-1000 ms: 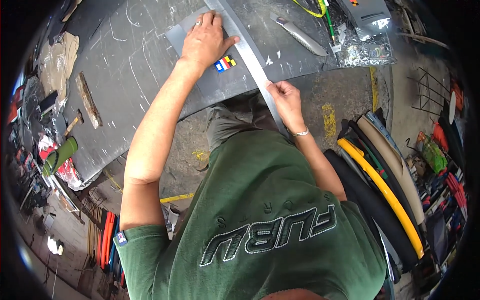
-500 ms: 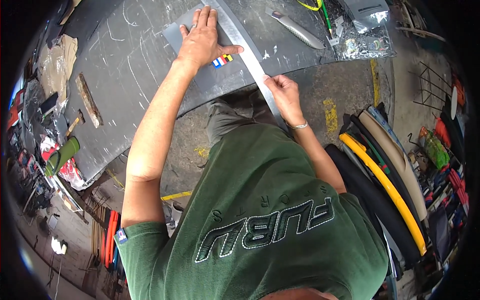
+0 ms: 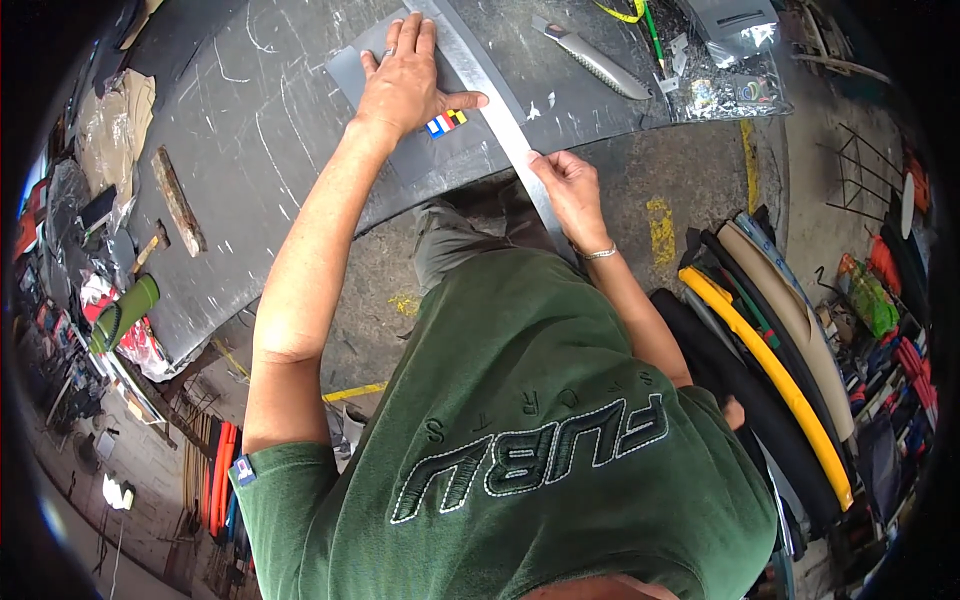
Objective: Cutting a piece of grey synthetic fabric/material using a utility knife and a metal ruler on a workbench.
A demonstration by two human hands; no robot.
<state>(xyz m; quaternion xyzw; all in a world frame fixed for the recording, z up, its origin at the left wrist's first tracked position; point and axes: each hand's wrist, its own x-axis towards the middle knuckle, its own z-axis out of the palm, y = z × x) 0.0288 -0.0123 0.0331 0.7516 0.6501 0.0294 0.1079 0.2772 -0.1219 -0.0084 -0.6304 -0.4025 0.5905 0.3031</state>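
My left hand [image 3: 402,88] lies flat on a grey sheet [image 3: 415,165] on the dark table, fingers stretched forward. Its thumb reaches sideways onto a long metal ruler [image 3: 508,132]. Below that thumb, a small patch of coloured blocks [image 3: 446,123] shows on the sheet. The ruler runs slantwise along the sheet's right side and past the table's near edge toward my body. There my right hand [image 3: 570,190] pinches the ruler between thumb and fingers. A grey-handled utility knife [image 3: 598,62] rests on the table to the right, apart from both hands.
A green pencil [image 3: 654,38], a yellow tape measure [image 3: 622,10] and clear plastic bags [image 3: 735,65] lie at the table's right end. To the left are a wooden stick [image 3: 179,200] and a hammer [image 3: 152,246]. Rolls of material, including a yellow one [image 3: 765,375], stand at my right.
Both hands and the ruler hold practically still. A small patch of bare skin now shows at the edge of my right sleeve.
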